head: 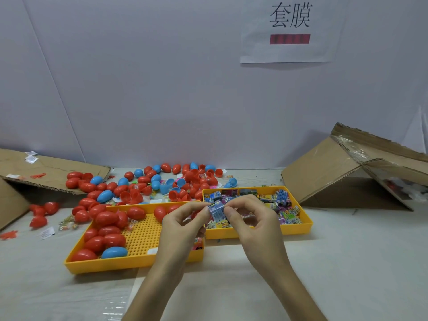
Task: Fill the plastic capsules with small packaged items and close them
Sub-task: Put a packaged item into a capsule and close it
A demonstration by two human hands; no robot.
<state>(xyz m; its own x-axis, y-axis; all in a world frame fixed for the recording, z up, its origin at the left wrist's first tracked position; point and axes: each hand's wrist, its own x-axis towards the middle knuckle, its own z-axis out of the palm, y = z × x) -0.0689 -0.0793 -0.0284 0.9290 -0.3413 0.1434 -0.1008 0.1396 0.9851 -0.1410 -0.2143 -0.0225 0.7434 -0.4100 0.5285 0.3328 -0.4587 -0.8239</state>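
A small blue printed packet (216,210) is pinched between both hands, above the gap between two yellow trays. My left hand (183,224) holds its left side with thumb and fingertips; my right hand (253,224) holds its right side. The right yellow tray (298,229) is full of several small colourful packets (281,199). The left yellow perforated tray (141,240) holds several closed red capsules (108,217) and one blue capsule (114,252). Behind the trays lies a pile of red and blue capsules and open halves (162,183).
A flattened cardboard sheet (46,173) lies at the back left. A tilted cardboard box (347,172) stands at the right. Loose red capsules (39,215) and small paper slips (47,232) are scattered at the left. A white wall with a paper sign (289,28) stands behind.
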